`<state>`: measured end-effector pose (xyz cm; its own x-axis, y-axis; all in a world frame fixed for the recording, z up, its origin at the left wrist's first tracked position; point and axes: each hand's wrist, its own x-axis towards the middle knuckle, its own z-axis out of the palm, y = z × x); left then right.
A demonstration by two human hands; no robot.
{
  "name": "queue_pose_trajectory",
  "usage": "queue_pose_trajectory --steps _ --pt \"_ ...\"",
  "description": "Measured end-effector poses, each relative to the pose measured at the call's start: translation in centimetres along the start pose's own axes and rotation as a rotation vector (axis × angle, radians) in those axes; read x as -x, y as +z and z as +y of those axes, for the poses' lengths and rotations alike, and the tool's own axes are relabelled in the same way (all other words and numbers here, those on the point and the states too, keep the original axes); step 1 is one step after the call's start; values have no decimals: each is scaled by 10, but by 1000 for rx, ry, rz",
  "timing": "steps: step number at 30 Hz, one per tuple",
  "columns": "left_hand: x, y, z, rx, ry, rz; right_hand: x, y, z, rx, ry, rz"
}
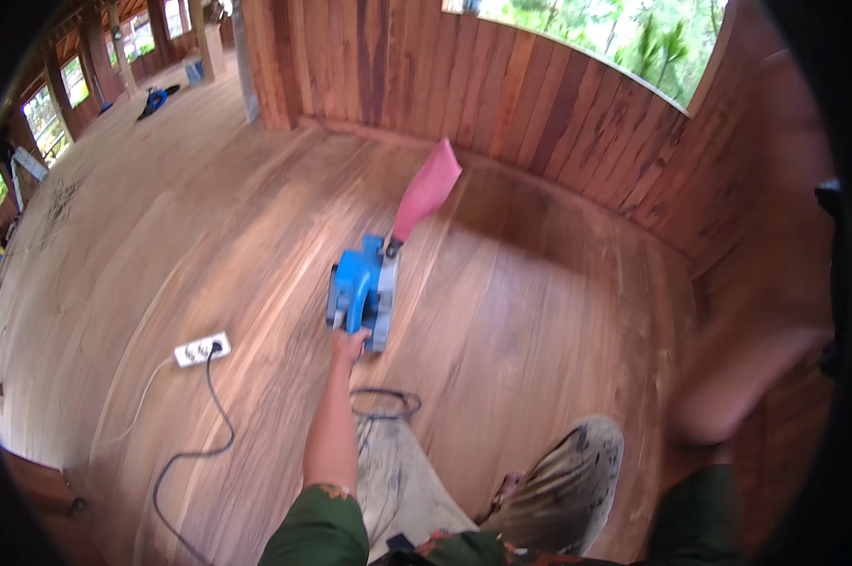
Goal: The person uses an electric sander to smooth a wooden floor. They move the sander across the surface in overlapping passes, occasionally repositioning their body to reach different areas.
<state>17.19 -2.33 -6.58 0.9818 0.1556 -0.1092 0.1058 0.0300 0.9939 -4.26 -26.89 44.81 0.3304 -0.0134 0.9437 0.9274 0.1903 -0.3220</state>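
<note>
A blue belt sander rests on the wooden plank floor, and a pink dust bag sticks up from its far end. My left hand is stretched forward and closed on the sander's rear handle. My right arm shows only as a blur at the right edge, raised close to the camera, and I cannot make out its hand. My knees in dusty light trousers are folded low over the floor.
A white power strip lies to the left with a black cord plugged in. A loop of cord lies just behind the sander. Wooden plank walls curve around ahead and to the right. Another blue tool lies far off.
</note>
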Motion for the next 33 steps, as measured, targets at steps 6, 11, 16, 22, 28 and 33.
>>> queue_pose_trajectory --steps 6,11,16,22,28,33 --pt "22 -14 17 -49 -95 16 64 74 -88 -7 -132 -91" --pt "27 -8 33 -19 -94 -15 93 80 -93 57 -117 -87" --pt "28 -15 20 -41 -91 6 114 89 -94 87 -97 -72" --pt "25 -14 10 -61 -113 23 128 90 -98 135 -92 -71" --pt "31 -19 18 -100 -132 21 126 80 -95 157 -110 -64" --pt "31 -15 21 -33 -136 12 104 69 -84 157 -168 -101"
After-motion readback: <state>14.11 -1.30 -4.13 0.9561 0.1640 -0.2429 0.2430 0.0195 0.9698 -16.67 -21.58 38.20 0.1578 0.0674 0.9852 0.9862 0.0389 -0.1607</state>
